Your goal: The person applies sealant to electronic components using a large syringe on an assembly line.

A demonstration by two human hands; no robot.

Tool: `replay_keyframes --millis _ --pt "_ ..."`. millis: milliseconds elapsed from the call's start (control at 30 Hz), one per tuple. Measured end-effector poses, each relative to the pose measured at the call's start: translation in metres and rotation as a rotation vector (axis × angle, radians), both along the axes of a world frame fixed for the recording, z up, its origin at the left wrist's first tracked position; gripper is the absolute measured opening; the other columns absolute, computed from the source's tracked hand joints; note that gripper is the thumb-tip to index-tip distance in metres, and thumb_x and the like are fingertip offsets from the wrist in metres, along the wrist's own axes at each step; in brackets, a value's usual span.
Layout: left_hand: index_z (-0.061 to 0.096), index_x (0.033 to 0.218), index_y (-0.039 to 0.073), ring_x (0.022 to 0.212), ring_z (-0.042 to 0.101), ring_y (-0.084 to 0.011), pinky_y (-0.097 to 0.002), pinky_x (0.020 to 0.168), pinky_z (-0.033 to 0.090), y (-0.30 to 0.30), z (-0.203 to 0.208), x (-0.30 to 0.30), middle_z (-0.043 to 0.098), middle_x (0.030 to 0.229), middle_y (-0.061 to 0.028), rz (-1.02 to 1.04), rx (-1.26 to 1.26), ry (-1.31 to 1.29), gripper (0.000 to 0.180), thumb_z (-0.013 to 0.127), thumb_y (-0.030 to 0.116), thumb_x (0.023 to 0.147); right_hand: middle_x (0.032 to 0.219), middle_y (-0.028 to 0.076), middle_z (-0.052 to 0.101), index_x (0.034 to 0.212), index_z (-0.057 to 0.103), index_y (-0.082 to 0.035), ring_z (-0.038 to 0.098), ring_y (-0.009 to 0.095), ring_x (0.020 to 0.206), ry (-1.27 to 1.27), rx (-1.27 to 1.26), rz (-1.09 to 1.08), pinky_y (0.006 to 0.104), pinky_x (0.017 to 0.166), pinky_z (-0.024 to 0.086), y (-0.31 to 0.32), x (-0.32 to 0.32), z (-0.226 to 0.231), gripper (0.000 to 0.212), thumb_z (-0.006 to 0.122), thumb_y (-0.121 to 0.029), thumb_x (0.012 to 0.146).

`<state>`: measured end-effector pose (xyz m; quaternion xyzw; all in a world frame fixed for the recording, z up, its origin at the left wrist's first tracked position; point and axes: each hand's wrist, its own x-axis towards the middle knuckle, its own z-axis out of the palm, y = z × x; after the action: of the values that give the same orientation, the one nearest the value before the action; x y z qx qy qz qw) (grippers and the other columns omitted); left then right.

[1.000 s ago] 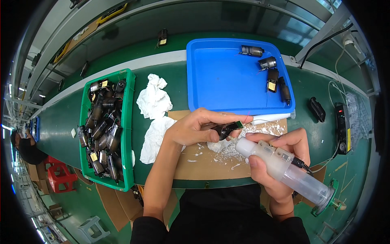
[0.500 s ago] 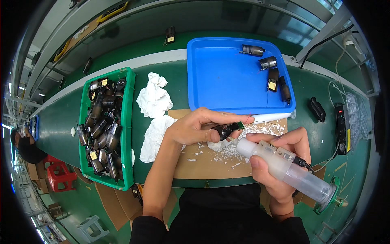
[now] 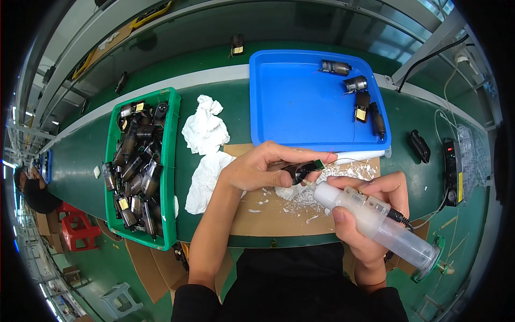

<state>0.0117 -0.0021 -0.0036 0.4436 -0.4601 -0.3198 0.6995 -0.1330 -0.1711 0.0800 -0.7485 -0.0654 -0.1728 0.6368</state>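
Note:
My left hand (image 3: 259, 167) pinches a small dark cylindrical motor part (image 3: 301, 172) with a green board at its end. Thin wires stick out beside that board. Wrapped around a large translucent dispensing syringe (image 3: 370, 217) is my right hand (image 3: 359, 236), its thumb below and fingers above. The syringe carries a grey clamp with a black cable, and white paste shows in its front part. Its nozzle points up-left and sits at the part's lower edge; whether they touch, I cannot tell. Both hands are over a brown cardboard sheet (image 3: 257, 222) strewn with white paste scraps.
Left stands a green crate (image 3: 173, 161) full of similar dark parts. Crumpled white cloths (image 3: 205, 129) lie beside it. A blue tray (image 3: 300, 115) behind my hands holds several parts at its right. Farther right are a black plastic piece (image 3: 418, 146) and a power strip (image 3: 451, 172).
The syringe's rear end has swung slightly down and left, while its nozzle stays near the part. My left hand keeps its hold almost unchanged. The view has shifted a little.

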Motion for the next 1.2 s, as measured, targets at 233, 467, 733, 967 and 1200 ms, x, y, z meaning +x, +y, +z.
replay_keyframes --millis 233,467,733,967,1200 --pt "0.054 0.132 0.007 0.096 0.053 -0.0206 -0.0313 0.092 0.04 0.033 0.046 -0.007 0.056 0.101 -0.009 0.366 0.399 -0.216 0.051 0.068 0.011 0.083 0.101 0.027 0.065 0.105 0.039 0.0 0.065 0.024 0.093 0.017 0.148 -0.117 0.033 0.081 0.053 -0.012 -0.014 -0.02 0.05 0.077 -0.017 0.078" --pt "0.058 0.123 0.002 0.098 0.056 -0.0348 -0.0382 0.089 0.045 0.144 0.118 0.0 0.057 0.104 -0.018 1.112 1.162 -0.805 0.049 0.071 0.016 0.079 0.103 0.015 0.068 0.097 0.056 -0.001 0.066 0.019 0.093 0.359 -0.079 -0.092 0.0296 0.081 0.051 -0.03 -0.029 -0.063 0.031 0.077 -0.002 0.074" --pt "0.061 0.12 0.009 0.095 0.061 -0.0316 -0.04 0.088 0.047 0.095 0.091 0.132 0.062 0.1 -0.0153 0.989 1.202 -1.023 0.038 0.067 0.018 0.084 0.105 0.016 0.068 0.098 0.056 -0.002 0.068 0.023 0.093 0.269 -0.237 -0.002 0.0309 0.077 0.054 -0.041 -0.032 -0.063 0.037 0.082 -0.008 0.071" --pt "0.049 0.134 0.02 0.122 0.049 -0.0315 -0.0428 0.096 0.048 -0.014 -0.023 0.262 0.044 0.14 -0.0062 0.763 1.099 -1.617 0.057 0.054 0.0 0.082 0.104 0.016 0.069 0.099 0.059 -0.002 0.069 0.024 0.092 0.281 -0.306 -0.139 0.032 0.078 0.055 -0.042 -0.058 -0.029 0.034 0.08 -0.01 0.074" --pt "0.061 0.107 0.012 0.103 0.061 -0.0297 -0.0441 0.086 0.049 -0.02 -0.004 0.262 0.061 0.108 -0.0108 0.99 1.221 -1.631 0.032 0.071 0.023 0.078 0.101 0.015 0.07 0.098 0.059 -0.001 0.07 0.022 0.089 0.316 -0.194 -0.294 0.0301 0.074 0.055 -0.052 -0.059 -0.037 0.032 0.079 -0.01 0.074"
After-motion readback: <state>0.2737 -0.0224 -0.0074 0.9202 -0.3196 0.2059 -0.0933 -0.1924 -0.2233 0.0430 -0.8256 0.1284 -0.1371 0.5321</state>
